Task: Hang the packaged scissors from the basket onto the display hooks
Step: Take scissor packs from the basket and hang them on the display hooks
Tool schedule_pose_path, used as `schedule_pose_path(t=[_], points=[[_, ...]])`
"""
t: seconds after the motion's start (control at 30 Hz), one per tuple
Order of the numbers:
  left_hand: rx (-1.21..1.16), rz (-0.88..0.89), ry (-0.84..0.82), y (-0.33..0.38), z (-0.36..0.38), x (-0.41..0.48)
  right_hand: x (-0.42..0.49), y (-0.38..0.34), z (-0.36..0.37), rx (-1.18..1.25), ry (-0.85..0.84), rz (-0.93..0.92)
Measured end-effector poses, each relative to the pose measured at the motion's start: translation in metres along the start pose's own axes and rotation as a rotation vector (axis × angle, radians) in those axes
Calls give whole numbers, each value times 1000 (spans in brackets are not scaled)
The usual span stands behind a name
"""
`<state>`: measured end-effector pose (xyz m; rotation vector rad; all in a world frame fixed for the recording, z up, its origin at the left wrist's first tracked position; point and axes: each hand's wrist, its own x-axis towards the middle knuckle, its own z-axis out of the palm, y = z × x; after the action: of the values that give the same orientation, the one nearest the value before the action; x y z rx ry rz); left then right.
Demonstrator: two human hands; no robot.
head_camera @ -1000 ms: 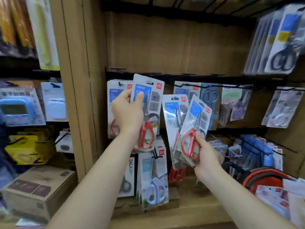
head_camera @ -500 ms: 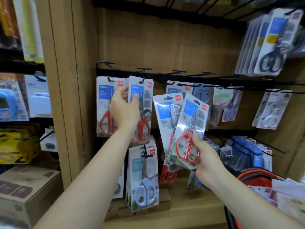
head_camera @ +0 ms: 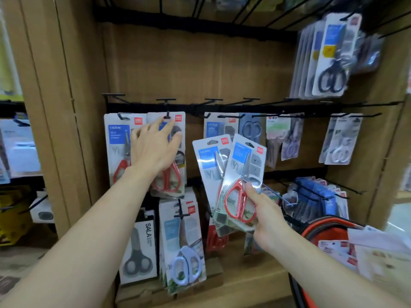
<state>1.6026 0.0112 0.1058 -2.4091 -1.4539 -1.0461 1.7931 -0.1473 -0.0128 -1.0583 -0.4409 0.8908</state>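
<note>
While the left hand (head_camera: pixel 155 150) lays straight fingers (head_camera: pixel 165 124) on the hung pack (head_camera: pixel 171 185), the right hand (head_camera: pixel 266 214) pinches two fanned packs (head_camera: pixel 243 167) low down; one may slip from that thin grip.

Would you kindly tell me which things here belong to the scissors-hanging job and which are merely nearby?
Job: red-handled scissors packs held in the right hand; hung red-handled pack under the left hand; display hooks; orange basket.
Nearby: SALA scissors pack; pale-blue scissors pack; black-handled scissors, upper right.
</note>
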Motion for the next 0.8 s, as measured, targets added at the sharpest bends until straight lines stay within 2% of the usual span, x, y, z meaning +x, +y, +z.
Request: schedule_pose_path(t=[0.1, 0.23, 0.27, 0.4, 0.53, 0.7, 0.8], points=[[-32, -48, -127, 5, -6, 1, -2, -3, -2, 15, -26, 15], [-553, -39, 45, 12, -7, -30, -8, -3, 2, 52, -76, 36], [-668, -64, 41, 13, -6, -38, -9, -3, 3, 61, -94, 43], [-1041, -239, -200, 13, -5, -56, -12, 0, 11, 94, -154, 79], [-1099, -287, -294, 13, 1, -69, -14, 6, 17, 110, -197, 98], [-1176, -305, -245, 11, 2, -75, -20, 10, 25, 78, -237, 100], [-1227, -338, -163, 10, 4, -75, -25, 14, 32, 42, -268, 96]])
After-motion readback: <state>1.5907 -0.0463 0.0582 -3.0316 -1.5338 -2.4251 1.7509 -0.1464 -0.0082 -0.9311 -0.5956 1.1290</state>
